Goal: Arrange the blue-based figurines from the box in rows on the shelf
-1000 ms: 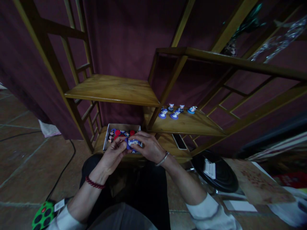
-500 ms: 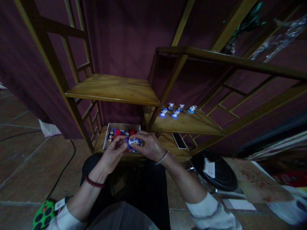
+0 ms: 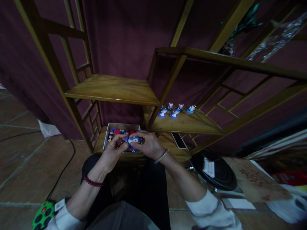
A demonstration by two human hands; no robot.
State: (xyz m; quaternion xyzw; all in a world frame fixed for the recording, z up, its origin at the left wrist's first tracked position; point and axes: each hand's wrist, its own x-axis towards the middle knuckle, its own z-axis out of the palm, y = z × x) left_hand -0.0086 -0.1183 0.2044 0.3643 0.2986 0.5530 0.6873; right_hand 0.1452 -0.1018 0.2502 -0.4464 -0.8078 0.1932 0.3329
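Between my two hands is a small purple-and-white figurine [image 3: 134,140], lying on its side above an open box. My left hand [image 3: 114,150] pinches its purple round base at the left end. My right hand [image 3: 150,144] grips the other end, thumb on the near side and fingers over the top. Behind and below them, the white-edged box [image 3: 105,140] holds more figurines with red, black and purple parts. My hands hide the box's right front portion.
Several small figurines [image 3: 174,113] stand on the wooden shelf [image 3: 189,124] to the right. A dark-screened phone [image 3: 178,140] lies on the lower shelf. An upper shelf [image 3: 115,88] overhangs the box. A round black seat [image 3: 216,172] is at right, a green object [image 3: 43,215] at lower left.
The figurine has turned slightly in my fingers, and both hands stay at nearly the same place. The view has shifted a little.
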